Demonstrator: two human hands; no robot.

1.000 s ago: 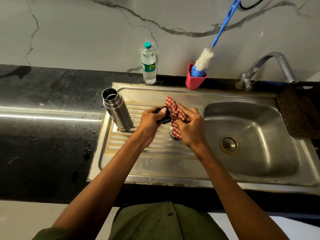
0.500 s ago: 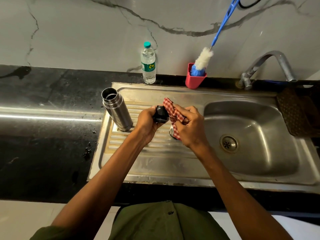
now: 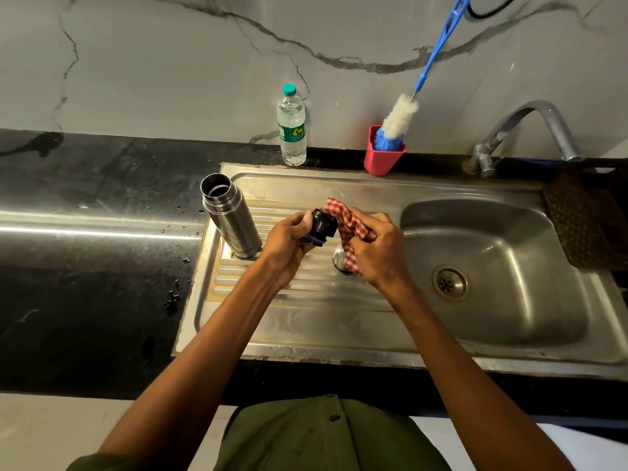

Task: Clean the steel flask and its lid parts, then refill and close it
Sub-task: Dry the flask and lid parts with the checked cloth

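The open steel flask (image 3: pixel 231 220) stands upright on the ribbed drainboard (image 3: pixel 272 300), left of my hands. My left hand (image 3: pixel 287 241) grips a black stopper lid (image 3: pixel 321 226) above the drainboard. My right hand (image 3: pixel 375 249) holds a red checked cloth (image 3: pixel 348 226) bunched against the stopper's right side. Under the cloth, a steel cap (image 3: pixel 339 260) sits on the drainboard, mostly hidden.
A clear water bottle (image 3: pixel 291 127) with a green cap stands at the wall. A red holder (image 3: pixel 382 158) holds a blue-handled bottle brush (image 3: pixel 401 117). The sink basin (image 3: pixel 503 266) and tap (image 3: pixel 530 127) are to the right, with a brown mat (image 3: pixel 584 219) beyond.
My left hand has turned the black stopper so more of it shows outside the cloth. The cloth has shifted to the stopper's right side.
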